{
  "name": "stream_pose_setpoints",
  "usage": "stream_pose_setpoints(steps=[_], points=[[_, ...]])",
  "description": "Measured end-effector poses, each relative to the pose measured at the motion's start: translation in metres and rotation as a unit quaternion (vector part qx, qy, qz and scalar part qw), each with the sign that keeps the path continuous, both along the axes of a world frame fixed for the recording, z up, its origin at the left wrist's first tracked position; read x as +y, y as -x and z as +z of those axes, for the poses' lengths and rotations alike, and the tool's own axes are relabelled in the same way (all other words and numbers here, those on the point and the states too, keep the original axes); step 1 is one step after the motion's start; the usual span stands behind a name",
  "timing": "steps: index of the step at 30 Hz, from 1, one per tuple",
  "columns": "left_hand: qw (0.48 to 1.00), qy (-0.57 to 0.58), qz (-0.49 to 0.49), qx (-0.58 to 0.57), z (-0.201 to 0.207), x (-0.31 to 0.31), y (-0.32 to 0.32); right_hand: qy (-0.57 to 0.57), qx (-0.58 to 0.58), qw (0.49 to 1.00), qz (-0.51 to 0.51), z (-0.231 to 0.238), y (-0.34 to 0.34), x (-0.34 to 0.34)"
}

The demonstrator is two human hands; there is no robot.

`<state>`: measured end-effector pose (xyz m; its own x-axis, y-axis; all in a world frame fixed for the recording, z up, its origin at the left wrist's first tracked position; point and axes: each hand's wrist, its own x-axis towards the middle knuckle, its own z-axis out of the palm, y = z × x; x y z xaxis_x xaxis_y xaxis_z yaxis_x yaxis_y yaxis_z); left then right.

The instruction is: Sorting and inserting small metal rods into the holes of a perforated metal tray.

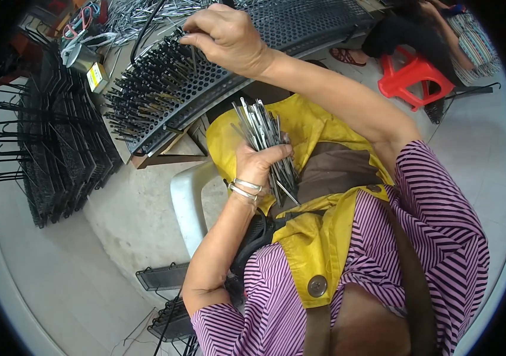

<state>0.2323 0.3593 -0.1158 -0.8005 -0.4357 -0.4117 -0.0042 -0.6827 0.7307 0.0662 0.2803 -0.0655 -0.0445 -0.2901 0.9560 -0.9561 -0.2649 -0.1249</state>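
While the left hand (257,161) clasps rods (257,126), black racks (63,133) flank the tray (210,88).

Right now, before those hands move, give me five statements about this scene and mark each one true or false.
1. The left hand grips a bundle of metal rods. True.
2. The right hand lies in the lap. False: it is raised, with its fingertips by the dark-tipped rods in the holed tray.
3. The bangles are on the right wrist. False: they are on the left wrist.
4. The person wears a yellow apron over a striped shirt. True.
5. The stool is blue. False: it is red.
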Motion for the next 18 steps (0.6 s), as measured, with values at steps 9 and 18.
stream_pose_setpoints(steps=[9, 18], points=[[1.000, 0.006, -0.001, -0.009, -0.002, -0.001, 0.000, -0.027, 0.045, 0.999, 0.006, -0.004, -0.005, -0.015], [1.000, 0.010, 0.004, -0.008, -0.002, 0.000, 0.001, -0.142, 0.113, 0.983, 0.013, -0.018, -0.010, -0.001]])
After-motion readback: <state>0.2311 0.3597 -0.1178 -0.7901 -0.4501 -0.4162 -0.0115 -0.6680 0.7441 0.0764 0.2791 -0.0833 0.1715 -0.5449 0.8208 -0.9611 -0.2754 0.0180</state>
